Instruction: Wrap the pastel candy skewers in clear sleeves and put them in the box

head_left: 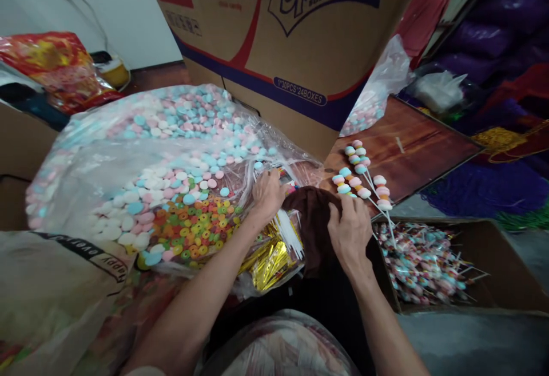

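My left hand [269,196] is at the far edge of the work area, fingers bent down over clear plastic wrappers; what they hold, if anything, is hidden. My right hand [350,230] rests with curled fingers at the edge of a dark brown cloth [313,221]. Between the hands lie white sticks [290,234] and gold twist ties [271,264]. Just beyond my right hand, candy skewers [355,181] of pastel pieces lie on the brown table. Left of my left hand are colourful ring candies [199,224] and pastel candies [184,113] in a large clear bag.
A large cardboard carton [274,55] stands at the back. At the right, an open box [510,267] holds many wrapped candy sticks [424,261]. A printed plastic bag [55,290] is at the lower left. Part of a person in a pink sleeve [424,12] shows behind the carton.
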`<action>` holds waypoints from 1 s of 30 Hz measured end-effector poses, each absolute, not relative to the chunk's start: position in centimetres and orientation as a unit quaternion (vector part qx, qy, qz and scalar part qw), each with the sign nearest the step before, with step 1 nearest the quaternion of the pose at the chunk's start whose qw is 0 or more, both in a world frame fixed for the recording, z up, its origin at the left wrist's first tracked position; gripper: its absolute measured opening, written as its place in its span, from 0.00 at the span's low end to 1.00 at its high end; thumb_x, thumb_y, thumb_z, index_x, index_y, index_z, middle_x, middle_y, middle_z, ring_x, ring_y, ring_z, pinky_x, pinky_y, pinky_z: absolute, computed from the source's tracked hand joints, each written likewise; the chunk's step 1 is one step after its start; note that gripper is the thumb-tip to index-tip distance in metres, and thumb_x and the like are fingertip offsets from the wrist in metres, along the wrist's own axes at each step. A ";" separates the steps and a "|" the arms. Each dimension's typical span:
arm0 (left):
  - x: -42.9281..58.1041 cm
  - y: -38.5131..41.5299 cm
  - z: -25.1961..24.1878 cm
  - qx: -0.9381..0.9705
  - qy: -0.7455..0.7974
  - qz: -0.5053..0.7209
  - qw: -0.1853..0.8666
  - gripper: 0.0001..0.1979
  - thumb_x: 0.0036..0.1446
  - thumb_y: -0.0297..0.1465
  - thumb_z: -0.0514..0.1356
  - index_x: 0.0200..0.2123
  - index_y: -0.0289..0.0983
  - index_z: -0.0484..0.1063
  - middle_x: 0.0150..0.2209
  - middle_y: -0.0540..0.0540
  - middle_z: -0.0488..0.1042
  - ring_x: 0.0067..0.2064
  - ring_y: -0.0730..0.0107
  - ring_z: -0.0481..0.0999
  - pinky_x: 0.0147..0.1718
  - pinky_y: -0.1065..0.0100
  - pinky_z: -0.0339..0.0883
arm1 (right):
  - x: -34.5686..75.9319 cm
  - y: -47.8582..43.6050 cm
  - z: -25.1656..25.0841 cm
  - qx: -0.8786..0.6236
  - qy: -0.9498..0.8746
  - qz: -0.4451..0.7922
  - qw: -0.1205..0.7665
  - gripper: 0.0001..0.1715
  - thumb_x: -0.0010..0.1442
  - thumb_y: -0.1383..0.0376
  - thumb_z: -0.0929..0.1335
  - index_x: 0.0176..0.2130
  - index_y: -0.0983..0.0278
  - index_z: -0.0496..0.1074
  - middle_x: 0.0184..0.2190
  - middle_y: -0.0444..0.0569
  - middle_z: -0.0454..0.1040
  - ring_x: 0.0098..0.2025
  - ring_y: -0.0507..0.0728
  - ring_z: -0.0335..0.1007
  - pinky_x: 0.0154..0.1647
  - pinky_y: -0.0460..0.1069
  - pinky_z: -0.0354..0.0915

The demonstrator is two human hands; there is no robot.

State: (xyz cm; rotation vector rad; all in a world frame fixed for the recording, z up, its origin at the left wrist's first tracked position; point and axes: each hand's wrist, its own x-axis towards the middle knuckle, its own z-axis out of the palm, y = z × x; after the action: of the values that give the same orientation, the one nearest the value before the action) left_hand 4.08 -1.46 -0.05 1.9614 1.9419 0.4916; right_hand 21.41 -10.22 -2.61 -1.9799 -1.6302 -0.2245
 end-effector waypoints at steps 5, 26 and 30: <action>4.1 -0.9 -1.2 0.698 0.671 0.171 0.181 0.04 0.59 0.31 0.58 0.32 0.39 0.72 0.33 0.43 0.77 0.39 0.56 0.76 0.38 0.62 0.62 | 22.1 -10.9 -2.9 -0.761 -0.577 -0.089 0.281 0.13 0.63 0.67 0.62 0.43 0.66 0.74 0.36 0.57 0.72 0.38 0.63 0.65 0.38 0.54 0.60; 5.9 -10.2 2.5 0.328 0.480 0.409 0.703 0.21 0.57 0.47 0.60 0.25 0.35 0.70 0.22 0.51 0.66 0.23 0.77 0.62 0.24 0.72 0.54 | 17.4 -10.3 1.2 -0.503 -0.338 0.475 0.638 0.08 0.54 0.61 0.73 0.30 0.64 0.75 0.24 0.41 0.70 0.26 0.49 0.59 0.29 0.45 0.58; 6.9 -9.0 2.2 0.059 0.381 0.450 0.806 0.10 0.50 0.34 0.69 0.31 0.35 0.74 0.28 0.49 0.74 0.28 0.77 0.71 0.29 0.73 0.64 | 18.1 -11.0 1.5 -0.511 -0.368 0.461 0.625 0.08 0.56 0.61 0.72 0.30 0.64 0.74 0.25 0.41 0.70 0.27 0.49 0.59 0.31 0.45 0.58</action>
State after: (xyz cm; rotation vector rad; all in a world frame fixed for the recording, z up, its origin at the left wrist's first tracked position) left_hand 6.87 -9.00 2.17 0.1256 0.8155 0.9629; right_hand 18.12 -10.95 1.49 -1.1730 -0.8445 1.0573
